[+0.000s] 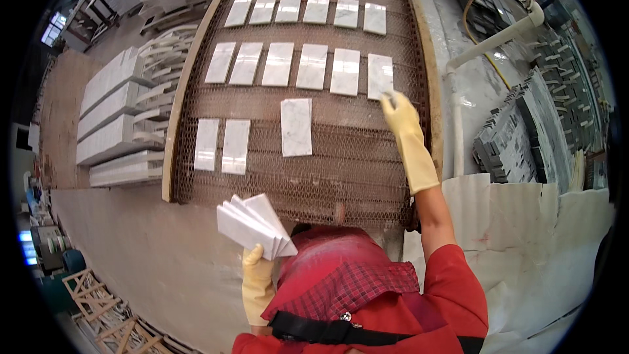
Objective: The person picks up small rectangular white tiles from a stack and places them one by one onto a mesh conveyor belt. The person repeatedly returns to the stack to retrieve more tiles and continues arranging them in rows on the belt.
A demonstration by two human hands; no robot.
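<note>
My left hand [257, 263], in a yellow rubber glove, grips a fanned bundle of several white marble tiles [252, 226] just off the belt's near end. My right hand [398, 110], gloved likewise, reaches forward with its fingers pressed together at the near edge of a white marble tile [380, 75], the rightmost in its row. Its fingertips are partly hidden by the glove. Nearer me, two tiles lie side by side at the left: one tile [206, 144] and another tile [236, 146]. A slightly skewed tile pair [296, 130], apparently stacked, rests to their right.
Further rows of tiles, such as this tile [316, 9], cover the mesh conveyor belt [327, 187]. A rail [187, 92] borders it at left. Long white slabs [114, 124] are piled beyond that. At right stand a pale pipe [491, 42] and stacked grey pieces [514, 134].
</note>
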